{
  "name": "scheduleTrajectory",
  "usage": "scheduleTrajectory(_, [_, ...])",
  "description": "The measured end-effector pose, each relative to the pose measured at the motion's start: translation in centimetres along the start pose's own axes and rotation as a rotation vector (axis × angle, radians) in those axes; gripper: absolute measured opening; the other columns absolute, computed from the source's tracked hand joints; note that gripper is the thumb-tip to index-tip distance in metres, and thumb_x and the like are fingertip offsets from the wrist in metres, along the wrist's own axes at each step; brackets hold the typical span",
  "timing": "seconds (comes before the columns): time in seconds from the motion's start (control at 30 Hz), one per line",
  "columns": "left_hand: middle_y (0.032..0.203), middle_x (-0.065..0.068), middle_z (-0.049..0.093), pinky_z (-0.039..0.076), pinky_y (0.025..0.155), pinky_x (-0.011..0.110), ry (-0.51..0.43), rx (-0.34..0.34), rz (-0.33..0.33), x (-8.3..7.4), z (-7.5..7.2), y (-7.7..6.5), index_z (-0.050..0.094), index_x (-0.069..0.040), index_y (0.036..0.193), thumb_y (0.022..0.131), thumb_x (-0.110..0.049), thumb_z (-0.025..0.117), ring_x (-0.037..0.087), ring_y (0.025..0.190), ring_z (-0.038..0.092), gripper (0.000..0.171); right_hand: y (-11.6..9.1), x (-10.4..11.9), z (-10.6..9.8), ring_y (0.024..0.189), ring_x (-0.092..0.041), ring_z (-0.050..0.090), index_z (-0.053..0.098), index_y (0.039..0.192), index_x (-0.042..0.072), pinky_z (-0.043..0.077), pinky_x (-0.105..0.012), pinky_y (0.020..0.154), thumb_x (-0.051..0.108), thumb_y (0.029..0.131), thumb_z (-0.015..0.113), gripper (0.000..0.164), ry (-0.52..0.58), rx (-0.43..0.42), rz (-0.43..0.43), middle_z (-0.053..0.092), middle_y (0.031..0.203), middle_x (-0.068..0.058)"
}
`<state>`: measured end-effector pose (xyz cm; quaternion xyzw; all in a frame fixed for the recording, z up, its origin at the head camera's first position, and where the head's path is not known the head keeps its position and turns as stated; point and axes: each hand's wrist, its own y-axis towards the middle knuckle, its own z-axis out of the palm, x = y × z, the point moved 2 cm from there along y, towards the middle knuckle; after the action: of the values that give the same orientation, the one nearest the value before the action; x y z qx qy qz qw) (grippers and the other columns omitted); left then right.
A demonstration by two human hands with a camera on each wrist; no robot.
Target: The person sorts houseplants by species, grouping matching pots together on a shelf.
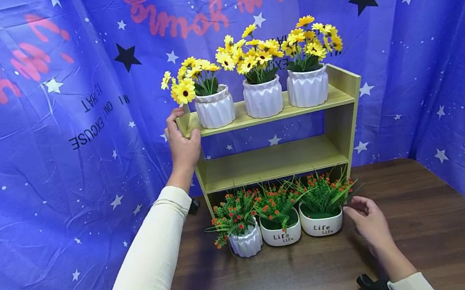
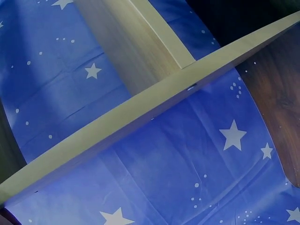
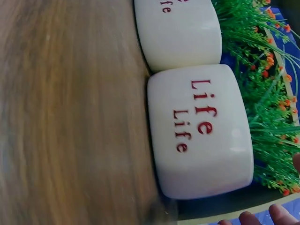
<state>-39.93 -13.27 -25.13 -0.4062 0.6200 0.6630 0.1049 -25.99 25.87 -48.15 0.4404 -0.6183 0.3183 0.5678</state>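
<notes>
A small wooden shelf (image 1: 274,160) stands on the table. My left hand (image 1: 184,145) grips its upper left side, thumb in front and fingers curled around the panel. The left wrist view shows the shelf's side panel (image 2: 103,126) close up. At the lower right side, my right hand (image 1: 372,224) holds the panel's front edge (image 3: 225,213), thumb and fingertips on opposite sides; the grip is partly hidden. Beside it sits a white "Life" pot (image 1: 321,222) of red flowers. Another "Life" pot (image 1: 281,233) and a ribbed white pot (image 1: 246,241) stand to its left.
Along the shelf's top stand three white pots of yellow flowers: left (image 1: 215,109), middle (image 1: 264,98) and right (image 1: 308,88). Blue starry curtains (image 1: 38,198) enclose the brown table (image 1: 283,285) at the back and sides.
</notes>
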Motion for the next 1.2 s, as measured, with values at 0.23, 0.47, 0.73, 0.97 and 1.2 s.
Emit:
scheduleTrajectory(0.23, [0.136,0.005,0.045,0.036,0.089,0.036,-0.011,-0.004,-0.028,0.2,-0.2,-0.3,0.045,-0.011,0.127,0.077,-0.001,0.058,0.024,0.113,0.037,0.052,0.0,-0.9,1.5,0.135,-0.043,0.036,0.022,0.148,-0.011,0.037,-0.039,0.103,0.013,0.094,0.065,0.072,-0.089,0.191,0.013,0.037,0.144,-0.034])
scheduleTrajectory(0.47, [0.138,0.003,0.046,0.037,0.091,0.036,-0.007,-0.007,-0.008,0.3,-0.3,-0.5,0.046,-0.011,0.127,0.077,-0.002,0.058,0.023,0.114,0.039,0.051,0.1,-2.1,2.8,0.140,-0.043,0.027,0.018,0.150,-0.009,0.021,-0.054,0.114,0.017,0.089,0.073,0.086,-0.128,0.274,-0.020,0.031,0.149,-0.034])
scheduleTrajectory(0.73, [0.137,0.004,0.047,0.038,0.092,0.036,-0.020,-0.004,-0.004,0.3,-0.2,-0.5,0.046,-0.010,0.128,0.077,-0.001,0.057,0.027,0.115,0.039,0.054,0.7,-2.5,3.5,0.137,-0.046,0.030,0.018,0.149,-0.010,0.022,-0.054,0.112,0.022,0.087,0.076,0.090,-0.188,0.270,-0.029,0.034,0.146,-0.035])
scheduleTrajectory(0.97, [0.135,0.003,0.047,0.036,0.089,0.036,-0.024,-0.009,0.006,0.1,-0.2,0.1,0.046,-0.008,0.126,0.076,-0.001,0.056,0.025,0.113,0.038,0.052,1.4,-2.5,3.8,0.137,-0.044,0.032,0.018,0.150,-0.009,0.024,-0.054,0.112,0.023,0.088,0.076,0.091,-0.181,0.266,-0.053,0.035,0.146,-0.035])
scheduleTrajectory(1.2, [0.135,0.004,0.047,0.036,0.089,0.035,-0.007,-0.013,0.005,0.1,-0.1,0.2,0.046,-0.009,0.126,0.077,-0.002,0.056,0.027,0.114,0.039,0.051,1.2,-2.2,2.7,0.134,-0.044,0.037,0.027,0.147,-0.008,0.028,-0.054,0.110,0.029,0.085,0.079,0.089,-0.240,0.194,-0.048,0.041,0.143,-0.034])
